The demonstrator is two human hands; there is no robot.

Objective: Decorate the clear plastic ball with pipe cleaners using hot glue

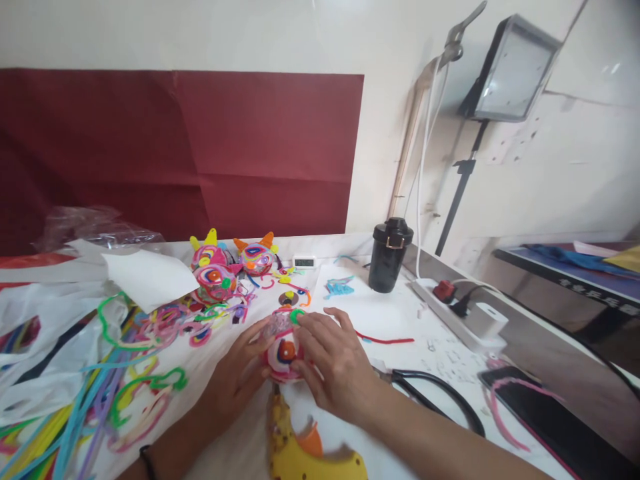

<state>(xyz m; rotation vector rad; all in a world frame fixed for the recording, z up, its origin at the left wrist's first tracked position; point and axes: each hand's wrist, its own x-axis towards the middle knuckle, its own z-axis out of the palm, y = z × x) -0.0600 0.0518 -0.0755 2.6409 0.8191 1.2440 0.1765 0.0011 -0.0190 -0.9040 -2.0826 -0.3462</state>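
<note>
Between my two hands, low in the middle of the view, sits a round ball covered in coiled pipe cleaners, with an orange-centred eye shape facing me and a green coil near its top. My left hand grips its left side with curled fingers. On the right side my right hand wraps over it, its fingers by the green coil. Just below the ball lies a yellow hot glue gun with an orange trigger. Black-handled scissors rest by my right forearm, their blades mostly hidden.
Similar decorated balls stand at the back. Loose pipe cleaners and white paper spread over the left. Farther right are a black cup, a power strip and a phone. A small digital display stands behind.
</note>
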